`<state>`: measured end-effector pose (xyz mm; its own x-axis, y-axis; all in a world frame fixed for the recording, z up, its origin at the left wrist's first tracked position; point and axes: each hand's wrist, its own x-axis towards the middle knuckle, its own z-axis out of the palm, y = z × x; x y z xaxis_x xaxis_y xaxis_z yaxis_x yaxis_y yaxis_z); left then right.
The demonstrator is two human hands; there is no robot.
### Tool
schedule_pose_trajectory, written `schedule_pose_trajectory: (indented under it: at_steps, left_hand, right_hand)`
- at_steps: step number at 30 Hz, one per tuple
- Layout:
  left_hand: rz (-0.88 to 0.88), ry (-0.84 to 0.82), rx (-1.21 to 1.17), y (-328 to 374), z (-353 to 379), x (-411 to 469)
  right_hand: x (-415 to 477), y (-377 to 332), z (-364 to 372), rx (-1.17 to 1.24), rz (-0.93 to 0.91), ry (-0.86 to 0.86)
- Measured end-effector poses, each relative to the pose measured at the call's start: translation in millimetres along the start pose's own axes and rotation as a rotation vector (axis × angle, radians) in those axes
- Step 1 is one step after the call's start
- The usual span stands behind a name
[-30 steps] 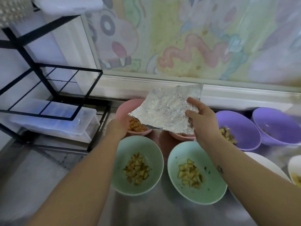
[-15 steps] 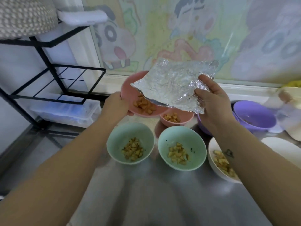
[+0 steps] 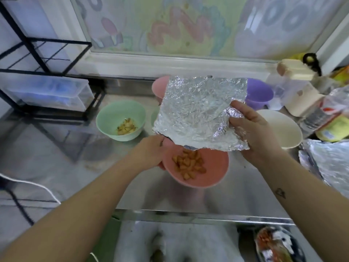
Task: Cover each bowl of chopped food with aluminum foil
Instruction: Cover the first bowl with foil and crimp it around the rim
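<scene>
Steel counter (image 3: 188,197) spreads under both my forearms, with a black wire rack (image 3: 37,53) at 10 o'clock and a clear plastic box (image 3: 47,93) on its lowest tier. My right hand (image 3: 253,133) grasps the foil sheet (image 3: 198,112) by its 3 o'clock edge, thumb on top and fingers underneath, the foil crumpled where I pinch it. The sheet hangs tilted over the far rim of the pink bowl (image 3: 213,167), and the orange chopped pieces (image 3: 188,163) inside are not yet covered. My left hand (image 3: 149,152) holds that bowl at its 9 o'clock rim; the fingers go under the bowl and are hidden, and I cannot tell whether the bowl rests on the counter. At 4 o'clock a stack of foil (image 3: 328,163) lies flat at the counter's edge. At 3 o'clock sit some packets (image 3: 332,125) with red and yellow print, too blurred to read. A white bowl (image 3: 283,129) stands just beyond my right hand at 3 o'clock, and I cannot see into it. A green bowl (image 3: 120,120) at 9 o'clock of the foil holds pale chopped pieces (image 3: 126,127). A purple bowl (image 3: 258,93) shows at 1 o'clock and a second pink bowl (image 3: 159,87) at 11 o'clock, both partly behind the sheet, their contents out of sight.
</scene>
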<state>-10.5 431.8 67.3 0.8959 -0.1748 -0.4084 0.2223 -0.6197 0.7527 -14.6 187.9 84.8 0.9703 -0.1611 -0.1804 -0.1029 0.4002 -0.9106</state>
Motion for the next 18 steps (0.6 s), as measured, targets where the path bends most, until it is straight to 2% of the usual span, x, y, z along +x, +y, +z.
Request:
schedule_pose_trajectory:
  at_steps: [8, 15, 18]
  left_hand:
    - [-0.082, -0.054, -0.052, -20.8, 50.2, -12.6]
    - [-0.074, -0.09, -0.056, -23.2, 55.6, -7.7]
    - [-0.105, -0.135, 0.018, -30.1, 49.0, -0.1]
  right_hand:
    - [-29.7, 19.4, -48.4, -0.004, 0.067, 0.045]
    - [-36.6, 26.7, -60.7, 0.002, 0.098, 0.072]
    - [-35.5, 27.8, -59.0, 0.021, 0.107, 0.077]
